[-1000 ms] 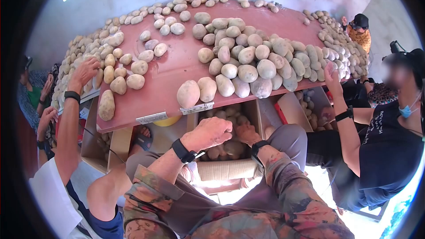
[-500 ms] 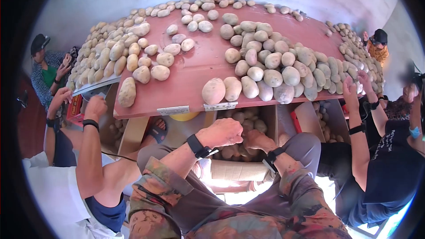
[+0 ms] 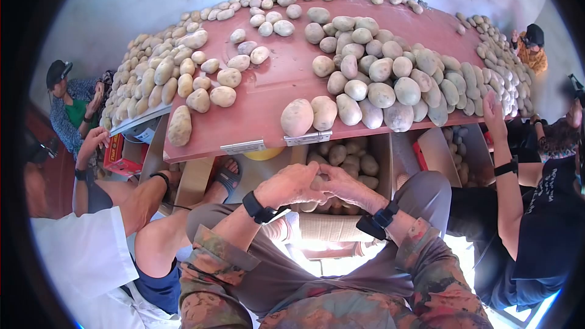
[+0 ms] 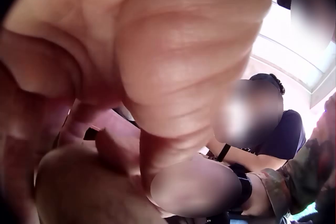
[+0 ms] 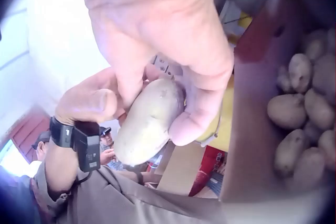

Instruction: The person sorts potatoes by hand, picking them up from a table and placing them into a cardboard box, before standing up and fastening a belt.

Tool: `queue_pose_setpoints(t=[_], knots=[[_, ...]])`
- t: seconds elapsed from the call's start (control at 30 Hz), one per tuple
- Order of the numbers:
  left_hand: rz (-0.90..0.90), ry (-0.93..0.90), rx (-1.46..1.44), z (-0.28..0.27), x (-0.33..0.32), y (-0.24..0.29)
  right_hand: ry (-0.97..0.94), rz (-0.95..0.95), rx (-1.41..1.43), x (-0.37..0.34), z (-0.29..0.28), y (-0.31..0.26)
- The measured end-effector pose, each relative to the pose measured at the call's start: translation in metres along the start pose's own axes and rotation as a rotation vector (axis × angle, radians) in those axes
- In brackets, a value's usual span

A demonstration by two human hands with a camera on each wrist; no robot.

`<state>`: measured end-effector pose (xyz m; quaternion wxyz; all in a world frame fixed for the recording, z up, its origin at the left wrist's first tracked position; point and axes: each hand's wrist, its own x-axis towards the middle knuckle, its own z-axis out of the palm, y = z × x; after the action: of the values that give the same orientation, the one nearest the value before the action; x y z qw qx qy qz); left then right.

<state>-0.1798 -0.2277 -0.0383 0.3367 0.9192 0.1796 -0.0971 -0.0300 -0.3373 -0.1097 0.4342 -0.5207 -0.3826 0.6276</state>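
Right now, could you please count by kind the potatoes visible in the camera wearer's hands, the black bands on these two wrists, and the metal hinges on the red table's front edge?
Potato held in right hand: 1
Black wristbands: 2
Metal hinges: 2
Total: 5

White lettering [image 3: 536,194] on a black shirt [image 3: 548,228], yellow lettering [image 3: 114,148] on a red box [image 3: 127,164]: neither readable

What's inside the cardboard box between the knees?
Potatoes are piled inside the cardboard box. The left hand and right hand cover part of the pile, and the top potatoes hide whatever lies beneath them, so the box's bottom can't be seen.
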Motion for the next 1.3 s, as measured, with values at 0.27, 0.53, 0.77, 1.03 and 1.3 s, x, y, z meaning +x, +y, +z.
queue_pose_setpoints(t=[0.27, 0.53, 0.77, 1.03, 1.3], knots=[[0.172, 0.086, -0.341, -0.029, -0.033, -0.048, -0.134, -0.043, 0.425, -0.009, 0.011, -0.019], [-0.194, 0.844, -0.322, -0.092, -0.026, -0.041, -0.197, 0.226, -0.237, -0.002, 0.002, 0.025], [-0.171, 0.836, 0.022, -0.080, 0.017, -0.060, -0.169, 0.240, -0.381, -0.005, 0.006, 0.044], [-0.220, 0.732, 0.091, -0.071, 0.016, -0.062, -0.222, 0.168, -0.721, -0.012, -0.005, 0.047], [-0.129, 0.718, 0.116, -0.073, 0.010, -0.070, 0.287, -0.049, -0.808, -0.012, -0.081, 0.038]])
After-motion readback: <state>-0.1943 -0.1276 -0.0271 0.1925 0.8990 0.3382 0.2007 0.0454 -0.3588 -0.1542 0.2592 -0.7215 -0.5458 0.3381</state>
